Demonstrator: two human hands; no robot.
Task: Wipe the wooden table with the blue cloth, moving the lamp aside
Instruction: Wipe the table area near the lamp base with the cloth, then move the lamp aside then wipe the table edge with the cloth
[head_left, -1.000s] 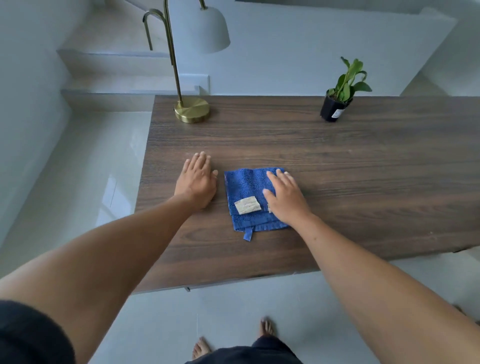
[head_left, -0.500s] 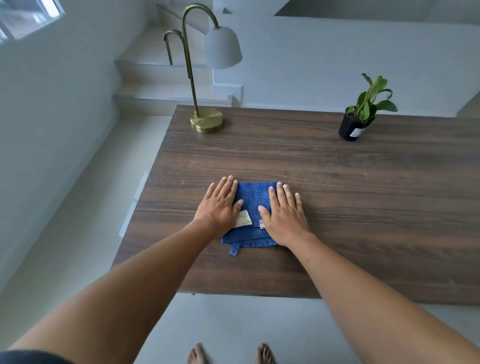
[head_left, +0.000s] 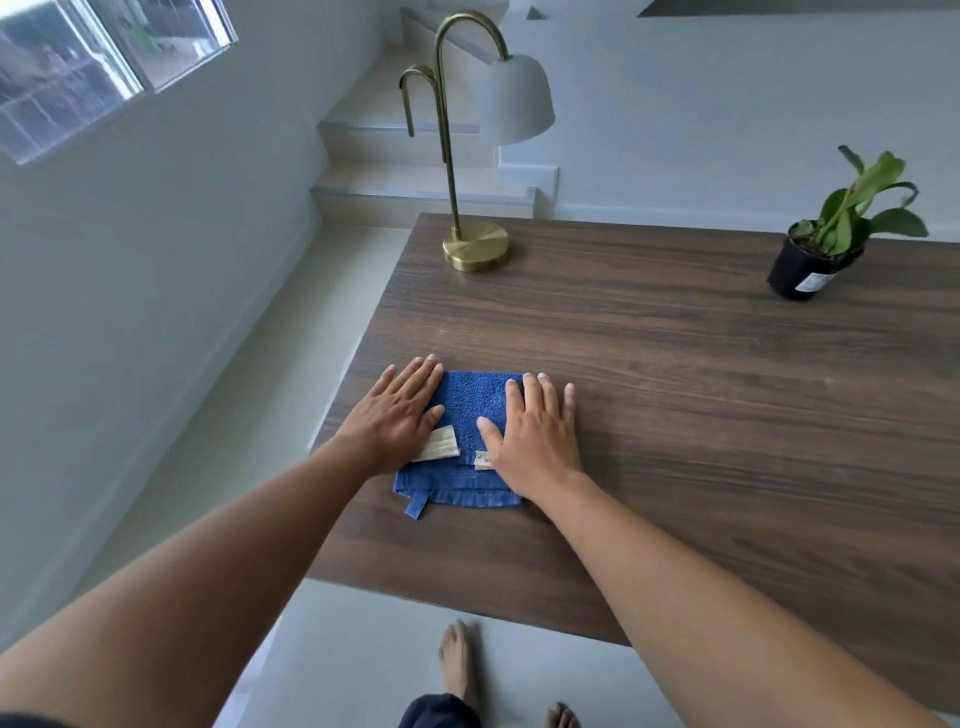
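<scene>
- Both palms lie flat with straight fingers; the left hand (head_left: 397, 415) presses the cloth's left edge, its fingertips reaching past onto bare wood; the right hand (head_left: 535, 434) presses the right edge; neither curls round anything
- blue cloth (head_left: 467, 402): looped terry, folded into a near-square pad, flat on the table close to its near-left corner; its hemmed edge faces the person, with a short blue hanging loop (head_left: 416, 503) sticking out toward them; two pale fabric labels (head_left: 440, 442) lie on top between the thumbs
- table (head_left: 675, 364): dark brown wood-grain top, smooth and matte, grain running left to right; straight edges, square corners
- lamp (head_left: 475, 244): round brushed-brass base at the far-left corner; thin brass stem rising upright and hooking over to a white bell-shaped shade that opens downward; well apart from the cloth
- potted plant (head_left: 810, 260): black round pot with a white label, long green leaves, at the far right edge
- pale glossy floor and light steps beyond; bare feet (head_left: 457, 660) below the near edge
</scene>
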